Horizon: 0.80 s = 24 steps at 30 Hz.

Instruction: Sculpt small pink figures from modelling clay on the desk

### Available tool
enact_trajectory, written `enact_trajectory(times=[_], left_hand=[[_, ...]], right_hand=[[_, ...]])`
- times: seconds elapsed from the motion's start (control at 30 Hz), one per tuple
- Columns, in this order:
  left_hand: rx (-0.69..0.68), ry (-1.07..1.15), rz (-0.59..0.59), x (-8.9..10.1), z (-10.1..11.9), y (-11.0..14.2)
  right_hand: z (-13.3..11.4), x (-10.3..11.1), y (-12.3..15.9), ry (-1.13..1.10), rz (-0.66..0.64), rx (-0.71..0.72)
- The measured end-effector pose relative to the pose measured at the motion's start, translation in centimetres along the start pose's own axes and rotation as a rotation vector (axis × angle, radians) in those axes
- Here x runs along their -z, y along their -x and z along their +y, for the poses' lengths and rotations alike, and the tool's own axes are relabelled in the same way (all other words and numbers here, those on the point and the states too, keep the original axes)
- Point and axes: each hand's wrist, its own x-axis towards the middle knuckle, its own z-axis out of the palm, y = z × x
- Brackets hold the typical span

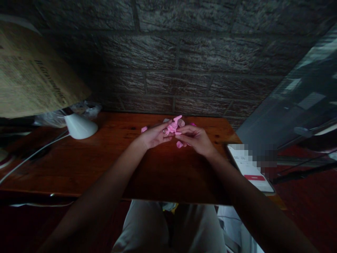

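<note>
My left hand (155, 136) and my right hand (195, 139) meet over the far middle of a wooden desk (110, 165). Between their fingertips they pinch a small pink folded paper piece (173, 125), held just above the desk. Both hands have their fingers curled round it. More small pink scraps lie close by: one (144, 129) left of my left hand, one (179, 144) under my right hand's fingers. What exactly the pink piece is stays unclear in the dim light.
A white lamp base (80, 126) with a cable stands at the desk's back left, under a tan printed shade (34, 77). A phone (250, 168) with a lit screen lies at the desk's right edge. A brick wall (179, 66) rises right behind the desk.
</note>
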Motion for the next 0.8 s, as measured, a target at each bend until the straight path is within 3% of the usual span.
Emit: enact_trajectory(times=[0.3,0.43,0.6,0.8], left_hand=[[-0.076,0.027,-0.048,0.6,1.2,0.4],[-0.127,0.027,-0.078,0.9,1.6,0.8],[-0.176,0.007,-0.139,0.9,1.7,1.0],[-0.194,-0.078,-0.207,1.1,1.5,0.9]], right_hand=[[-0.8,0.5,0.0,-0.031,0.032,-0.004],[-1.5,0.7,0.3,-0.006,-0.022,-0.012],[-1.6,0.7,0.4,-0.086,-0.093,-0.147],[-0.8,0.6,0.2,-0.169,-0.054,-0.211]])
